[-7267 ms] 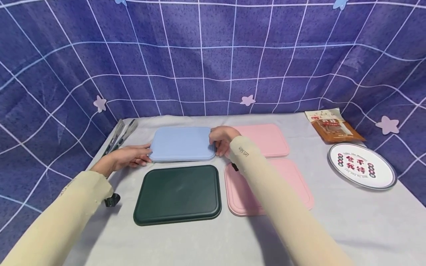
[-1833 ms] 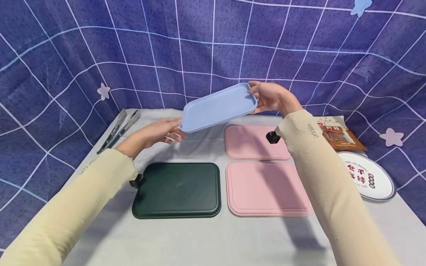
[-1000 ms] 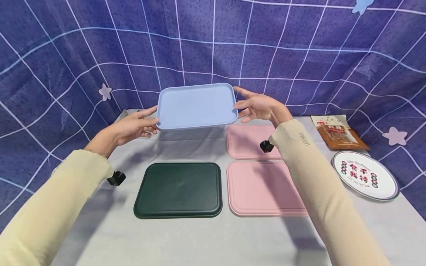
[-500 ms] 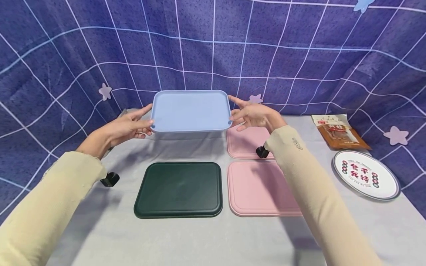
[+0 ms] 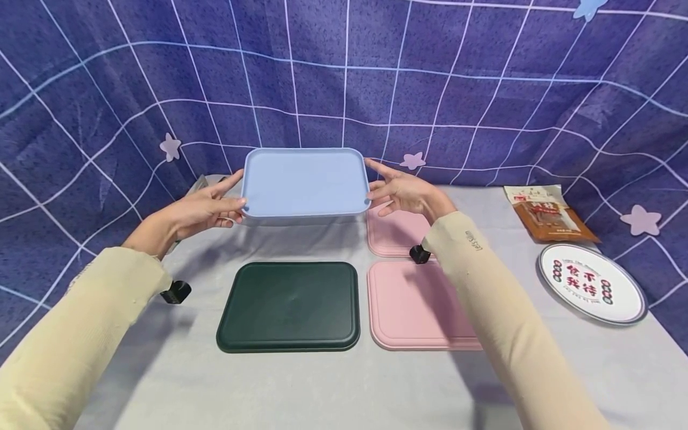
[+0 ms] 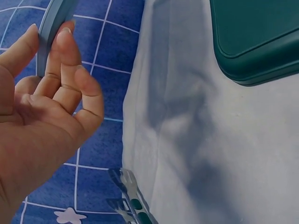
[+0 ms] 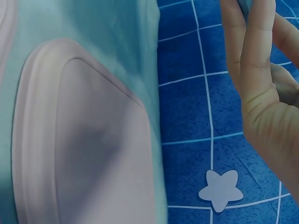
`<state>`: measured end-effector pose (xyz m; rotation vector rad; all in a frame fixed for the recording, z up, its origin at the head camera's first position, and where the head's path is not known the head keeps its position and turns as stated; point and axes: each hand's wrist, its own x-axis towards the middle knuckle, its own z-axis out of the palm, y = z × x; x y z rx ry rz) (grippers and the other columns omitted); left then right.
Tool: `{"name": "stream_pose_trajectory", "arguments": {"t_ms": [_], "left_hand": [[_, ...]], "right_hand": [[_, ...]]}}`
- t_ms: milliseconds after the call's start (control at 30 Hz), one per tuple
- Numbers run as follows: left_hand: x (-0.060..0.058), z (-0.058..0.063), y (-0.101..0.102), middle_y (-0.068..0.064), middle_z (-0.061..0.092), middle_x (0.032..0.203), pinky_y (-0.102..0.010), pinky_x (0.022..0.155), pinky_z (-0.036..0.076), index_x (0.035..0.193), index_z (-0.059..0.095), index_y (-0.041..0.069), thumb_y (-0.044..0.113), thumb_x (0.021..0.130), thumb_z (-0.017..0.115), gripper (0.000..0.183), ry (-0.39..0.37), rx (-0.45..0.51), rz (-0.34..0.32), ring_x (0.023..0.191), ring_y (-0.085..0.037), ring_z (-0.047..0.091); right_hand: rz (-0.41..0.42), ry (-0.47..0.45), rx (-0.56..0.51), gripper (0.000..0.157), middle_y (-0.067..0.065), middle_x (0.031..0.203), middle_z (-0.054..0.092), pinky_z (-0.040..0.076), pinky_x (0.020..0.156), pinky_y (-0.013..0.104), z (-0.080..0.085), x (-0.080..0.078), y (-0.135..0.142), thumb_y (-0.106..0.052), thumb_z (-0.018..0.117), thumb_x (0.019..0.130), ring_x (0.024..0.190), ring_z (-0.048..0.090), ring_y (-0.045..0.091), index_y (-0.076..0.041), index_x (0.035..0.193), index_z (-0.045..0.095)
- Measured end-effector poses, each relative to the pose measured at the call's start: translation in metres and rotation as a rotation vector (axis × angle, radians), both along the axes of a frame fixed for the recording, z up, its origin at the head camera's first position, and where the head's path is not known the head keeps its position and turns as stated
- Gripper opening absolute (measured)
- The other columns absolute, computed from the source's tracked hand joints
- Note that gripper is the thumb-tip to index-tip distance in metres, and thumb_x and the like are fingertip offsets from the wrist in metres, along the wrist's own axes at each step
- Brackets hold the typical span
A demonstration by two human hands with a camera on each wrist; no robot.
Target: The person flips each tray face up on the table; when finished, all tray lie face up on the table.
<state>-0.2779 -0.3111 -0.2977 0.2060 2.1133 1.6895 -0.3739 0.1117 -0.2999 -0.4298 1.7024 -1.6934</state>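
A light blue rectangular tray (image 5: 306,182) is held above the back of the table, its raised rim showing and its far edge higher than its near edge. My left hand (image 5: 199,212) pinches its left end between thumb and fingers; the left wrist view shows the tray's edge (image 6: 47,35) between them. My right hand (image 5: 405,192) holds the opposite end in a like pinch. The right wrist view catches only a sliver of tray between the fingers. Below lies a dark green tray (image 5: 288,306), face down by its look. Right of it are two pink trays (image 5: 416,301), partly covered by my arm.
At the right stand a white plate (image 5: 591,283) with red lettering and a brown food packet (image 5: 550,215). Tongs (image 6: 133,198) lie at the left edge, mostly hidden behind my left hand in the head view. A purple gridded cloth (image 5: 344,89) hangs behind the table.
Seven seconds ago the blue tray lay on the table behind the green one; now it is raised. It swung from a right-up slant to level, moved left, then dropped slightly.
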Motion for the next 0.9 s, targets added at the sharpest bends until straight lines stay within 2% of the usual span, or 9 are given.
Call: {"name": "stream_pose_trajectory", "arguments": {"t_ms": [133, 233, 400, 467, 567, 733, 900], "left_hand": [[0.0, -0.002, -0.002, 0.007, 0.069, 0.092, -0.027, 0.079, 0.052, 0.161, -0.008, 0.037, 0.022, 0.105, 0.054, 0.085, -0.008, -0.007, 0.0, 0.084, -0.007, 0.066], [-0.001, -0.003, -0.003, 0.007, 0.069, 0.093, -0.027, 0.079, 0.052, 0.161, -0.008, 0.036, 0.023, 0.105, 0.054, 0.084, -0.017, -0.012, -0.008, 0.085, -0.007, 0.066], [-0.002, -0.005, -0.006, 0.007, 0.069, 0.093, -0.026, 0.079, 0.053, 0.161, -0.008, 0.034, 0.022, 0.105, 0.053, 0.084, -0.042, -0.028, -0.019, 0.085, -0.007, 0.065], [-0.002, -0.005, -0.005, 0.007, 0.07, 0.093, -0.026, 0.08, 0.053, 0.161, -0.008, 0.033, 0.02, 0.105, 0.054, 0.085, -0.054, -0.04, -0.028, 0.085, -0.007, 0.065], [-0.003, -0.007, 0.0, 0.008, 0.07, 0.093, -0.026, 0.079, 0.053, 0.161, -0.008, 0.032, 0.018, 0.103, 0.057, 0.088, -0.059, -0.053, -0.038, 0.086, -0.006, 0.065], [-0.005, -0.01, 0.007, 0.007, 0.07, 0.093, -0.024, 0.076, 0.053, 0.162, -0.008, 0.03, 0.017, 0.1, 0.061, 0.093, -0.07, -0.072, -0.024, 0.084, -0.005, 0.067], [-0.005, -0.013, 0.007, 0.006, 0.071, 0.093, -0.024, 0.076, 0.053, 0.162, -0.008, 0.027, 0.017, 0.1, 0.06, 0.092, -0.085, -0.088, -0.004, 0.082, -0.005, 0.067]], "right_hand": [[0.017, -0.033, -0.005, 0.092, 0.016, 0.155, 0.042, 0.061, 0.066, 0.035, -0.003, -0.001, -0.001, 0.009, 0.052, 0.098, 0.094, 0.072, 0.023, -0.039, 0.161, 0.005], [0.028, -0.059, 0.01, 0.094, 0.015, 0.157, 0.04, 0.061, 0.068, 0.035, -0.005, 0.0, -0.001, 0.01, 0.052, 0.097, 0.096, 0.071, 0.027, -0.039, 0.161, 0.003], [0.033, -0.087, 0.048, 0.093, 0.012, 0.133, 0.059, 0.06, 0.07, 0.036, -0.009, 0.001, -0.002, 0.012, 0.052, 0.096, 0.094, 0.072, 0.028, -0.037, 0.162, 0.007], [0.052, -0.094, 0.07, 0.092, 0.012, 0.121, 0.061, 0.061, 0.074, 0.038, -0.012, 0.001, -0.004, 0.012, 0.053, 0.096, 0.092, 0.071, 0.025, -0.036, 0.162, 0.011], [0.064, -0.091, 0.092, 0.093, 0.012, 0.112, 0.058, 0.061, 0.079, 0.04, -0.015, 0.002, -0.008, 0.012, 0.054, 0.095, 0.086, 0.07, 0.02, -0.038, 0.161, 0.012], [0.012, -0.092, 0.111, 0.1, 0.014, 0.108, 0.057, 0.061, 0.076, 0.038, -0.018, 0.003, -0.013, 0.014, 0.055, 0.093, 0.081, 0.069, 0.02, -0.042, 0.161, 0.007], [-0.008, -0.083, 0.09, 0.105, 0.017, 0.111, 0.057, 0.061, 0.076, 0.038, -0.019, 0.004, -0.016, 0.012, 0.055, 0.094, 0.08, 0.07, 0.025, -0.044, 0.159, -0.006]]}}
